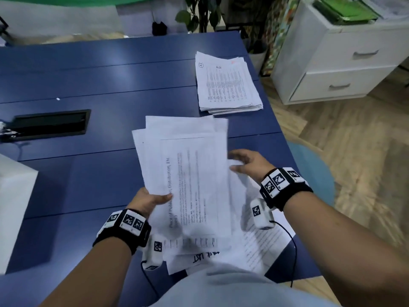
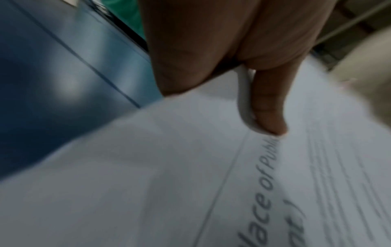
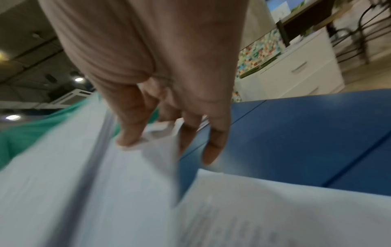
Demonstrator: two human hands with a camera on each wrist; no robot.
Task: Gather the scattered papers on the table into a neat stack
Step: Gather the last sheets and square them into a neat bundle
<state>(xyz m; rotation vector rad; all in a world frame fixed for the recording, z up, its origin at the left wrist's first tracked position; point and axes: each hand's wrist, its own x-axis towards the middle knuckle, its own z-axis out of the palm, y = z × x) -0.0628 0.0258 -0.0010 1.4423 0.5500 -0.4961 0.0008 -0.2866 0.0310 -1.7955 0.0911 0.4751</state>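
The loose bundle of papers (image 1: 186,165) is in your hands, lifted above the near part of the blue table (image 1: 93,173) — its sheets are fanned and uneven, corners sticking out at the far end, the top sheet showing printed text that runs lengthwise. Your left hand (image 1: 147,201) holds the bundle at its left edge; in the left wrist view the thumb (image 2: 267,107) presses down on the top sheet while the fingers go under it, so the hand is closed around the paper. Your right hand (image 1: 245,161) is at the bundle's right edge with its fingers spread; the right wrist view shows one fingertip (image 3: 129,138) touching a sheet's edge and the others extended, though the blur keeps you from telling whether it truly grips.

Under the bundle, more sheets (image 1: 261,247) lie flat on the table near its front edge, one with handwritten marker lettering peeking out. Farther off, toward the table's right edge, a squared-up stack (image 1: 228,85) rests by itself, well apart from your hands.

To the left there is a black cable hatch (image 1: 51,124) set into the tabletop — beyond the table's right side stands a white drawer cabinet (image 1: 336,63) on the wooden floor.
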